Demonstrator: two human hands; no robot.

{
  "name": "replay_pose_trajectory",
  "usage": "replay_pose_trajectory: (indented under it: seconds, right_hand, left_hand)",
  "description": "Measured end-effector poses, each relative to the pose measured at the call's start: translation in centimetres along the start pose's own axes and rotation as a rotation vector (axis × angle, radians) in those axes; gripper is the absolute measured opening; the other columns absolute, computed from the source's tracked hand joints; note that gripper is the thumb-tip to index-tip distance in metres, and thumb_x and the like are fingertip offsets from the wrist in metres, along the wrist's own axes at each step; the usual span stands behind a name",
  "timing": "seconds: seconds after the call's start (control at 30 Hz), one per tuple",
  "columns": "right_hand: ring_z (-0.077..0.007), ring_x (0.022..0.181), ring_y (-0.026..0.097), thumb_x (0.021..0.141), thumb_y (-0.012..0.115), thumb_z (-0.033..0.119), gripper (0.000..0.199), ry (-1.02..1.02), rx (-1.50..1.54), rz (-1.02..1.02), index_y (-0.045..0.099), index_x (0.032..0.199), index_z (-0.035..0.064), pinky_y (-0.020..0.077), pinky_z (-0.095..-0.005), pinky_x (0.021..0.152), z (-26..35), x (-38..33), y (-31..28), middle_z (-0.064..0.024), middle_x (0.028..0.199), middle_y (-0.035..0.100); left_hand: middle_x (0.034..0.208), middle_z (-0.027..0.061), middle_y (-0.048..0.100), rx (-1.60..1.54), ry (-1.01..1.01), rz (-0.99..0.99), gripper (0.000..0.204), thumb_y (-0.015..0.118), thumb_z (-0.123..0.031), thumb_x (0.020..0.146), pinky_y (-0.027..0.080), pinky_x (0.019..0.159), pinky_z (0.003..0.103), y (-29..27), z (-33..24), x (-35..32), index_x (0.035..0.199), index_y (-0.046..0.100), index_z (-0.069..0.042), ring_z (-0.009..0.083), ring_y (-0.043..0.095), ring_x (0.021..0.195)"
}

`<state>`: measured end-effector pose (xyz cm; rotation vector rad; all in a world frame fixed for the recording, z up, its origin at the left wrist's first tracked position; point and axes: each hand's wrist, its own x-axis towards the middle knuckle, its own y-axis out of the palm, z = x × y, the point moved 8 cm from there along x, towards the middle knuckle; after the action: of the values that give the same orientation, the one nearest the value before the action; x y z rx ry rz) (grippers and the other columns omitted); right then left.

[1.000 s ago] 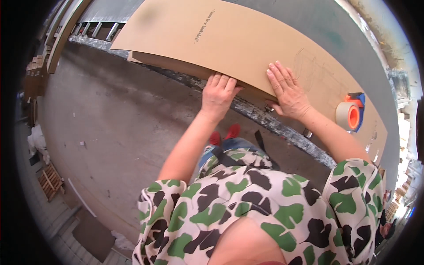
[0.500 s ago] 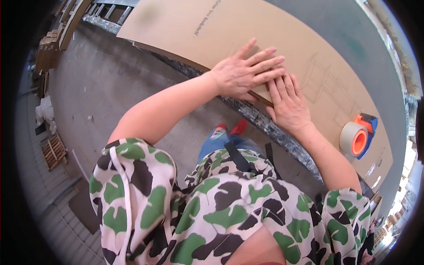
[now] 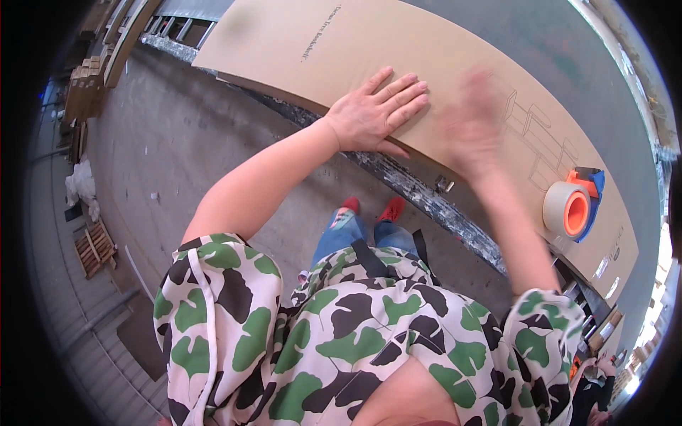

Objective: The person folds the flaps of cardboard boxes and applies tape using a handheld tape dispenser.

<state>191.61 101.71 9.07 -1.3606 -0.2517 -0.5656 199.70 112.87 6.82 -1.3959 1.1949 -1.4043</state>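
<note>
A long, flat cardboard box [image 3: 284,78] lies across the bench before me, with a line drawing of furniture on its right part. My left hand [image 3: 376,113] rests flat on the box at its near edge, fingers spread and thumb over the edge. Smeared by motion, my right hand [image 3: 472,128] is over the box to the right of the left one; its fingers cannot be made out. On the right end of the box stands a tape dispenser [image 3: 595,188], orange and blue, carrying a roll of pale tape [image 3: 555,207].
The grey bench top [image 3: 568,60] extends beyond the box, and its worn edge [image 3: 405,186] runs between me and the box. Stacked cartons [image 3: 85,92] and a wooden pallet [image 3: 96,250] are on the left. A person [image 3: 593,387] is partly visible at lower right.
My hands have come apart. The right one has lifted from beside the left and moved away over the box; the left has shifted slightly left, staying flat.
</note>
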Motion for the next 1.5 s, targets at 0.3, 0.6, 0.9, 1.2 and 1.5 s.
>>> replay_pose_trajectory:
  seconds: [0.3, 0.6, 0.9, 1.2, 1.5]
  right_hand:
    - [-0.0328, 0.137, 0.031, 0.095, 0.041, 0.034, 0.054, 0.241, -0.284, 0.093, 0.041, 0.138, 0.0009, 0.023, -0.048, 0.111, -3.0, 7.4, 7.4, -0.0183, 0.144, 0.039]
    - [-0.0314, 0.114, 0.054, 0.096, 0.036, 0.032, 0.043, 0.444, -0.293, 0.125, 0.059, 0.117, 0.0033, 0.0354, -0.0447, 0.102, -3.7, 11.6, 9.5, -0.0152, 0.119, 0.062]
    - [-0.0293, 0.097, 0.061, 0.085, 0.051, 0.018, 0.02, 0.503, -0.071, -0.324, 0.068, 0.086, 0.0071, 0.046, -0.0393, 0.09, -4.8, 9.7, 5.5, -0.0113, 0.095, 0.069]
    - [-0.026, 0.088, 0.064, 0.075, 0.073, 0.052, 0.061, 0.873, -0.603, -0.291, 0.061, 0.102, -0.0014, 0.0515, -0.0408, 0.081, -15.4, -9.2, -22.3, -0.016, 0.092, 0.065]
    - [-0.0225, 0.054, 0.061, 0.075, 0.064, 0.044, 0.048, 1.595, 0.651, 0.448, 0.058, 0.099, 0.0027, 0.0534, -0.0348, 0.051, -20.3, -20.3, -13.1, -0.012, 0.072, 0.062]
  left_hand:
    - [0.146, 0.013, 0.041, 0.049, 0.028, -0.078, 0.088, 0.058, -0.064, 0.078, 0.024, 0.115, 0.047, -0.4, -0.3, -1.4, 0.141, 0.04, -0.006, 0.0303, 0.035, 0.138]
    - [0.143, 0.0116, 0.045, 0.144, 0.157, -0.2, 0.071, 0.055, -0.057, 0.083, 0.029, 0.113, 0.048, -0.6, 0.0, -3.2, 0.137, 0.045, -0.012, 0.0349, 0.04, 0.133]
    - [0.142, 0.0098, 0.046, 0.086, 0.195, -0.206, 0.066, 0.06, -0.051, 0.083, 0.031, 0.111, 0.046, -1.3, -1.7, -2.8, 0.136, 0.047, -0.012, 0.0343, 0.04, 0.133]
    - [0.141, 0.0124, 0.047, 0.103, 0.1, -0.22, 0.061, 0.062, -0.049, 0.084, 0.033, 0.11, 0.047, -1.6, -1.4, -3.3, 0.138, 0.045, -0.024, 0.0346, 0.041, 0.132]
    - [0.142, 0.0135, 0.044, 0.163, 0.004, -0.198, 0.076, 0.072, -0.048, 0.074, 0.03, 0.106, 0.059, -2.3, -2.8, -2.6, 0.141, 0.041, -0.032, 0.0392, 0.04, 0.131]
